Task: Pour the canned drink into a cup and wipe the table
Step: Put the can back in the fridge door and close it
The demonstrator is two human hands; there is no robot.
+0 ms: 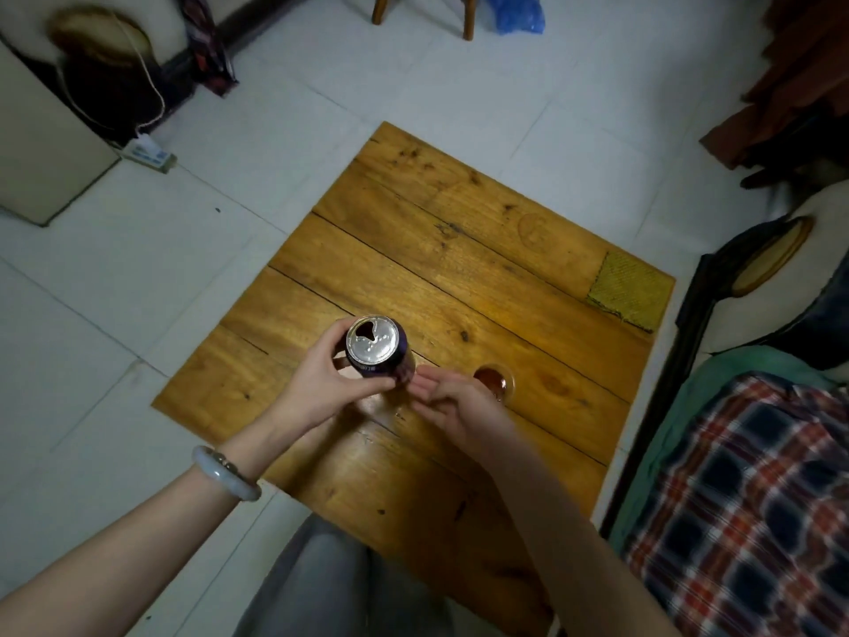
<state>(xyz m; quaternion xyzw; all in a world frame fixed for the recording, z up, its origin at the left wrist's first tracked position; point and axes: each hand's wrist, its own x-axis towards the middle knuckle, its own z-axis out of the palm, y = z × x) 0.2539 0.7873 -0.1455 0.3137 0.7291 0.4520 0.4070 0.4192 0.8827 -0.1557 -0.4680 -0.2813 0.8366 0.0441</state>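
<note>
A dark purple drink can [374, 346] with a silver top and an open mouth stands upright over the wooden table [459, 278]. My left hand [321, 383] is wrapped around its side. My right hand [452, 402] sits just right of the can, fingers loosely spread, fingertips near the can's base; whether they touch it I cannot tell. A small clear glass cup [495, 381] holding brown drink stands on the table right behind my right hand. A yellow-green cloth [627, 289] lies flat at the table's far right corner.
White tiled floor [229, 268] surrounds the low table. A bed with a plaid blanket [744, 498] lies to the right, chair legs [422, 16] and a blue bag [514, 11] stand beyond, a power strip [147, 151] lies at left. My knee [331, 581] is under the near edge.
</note>
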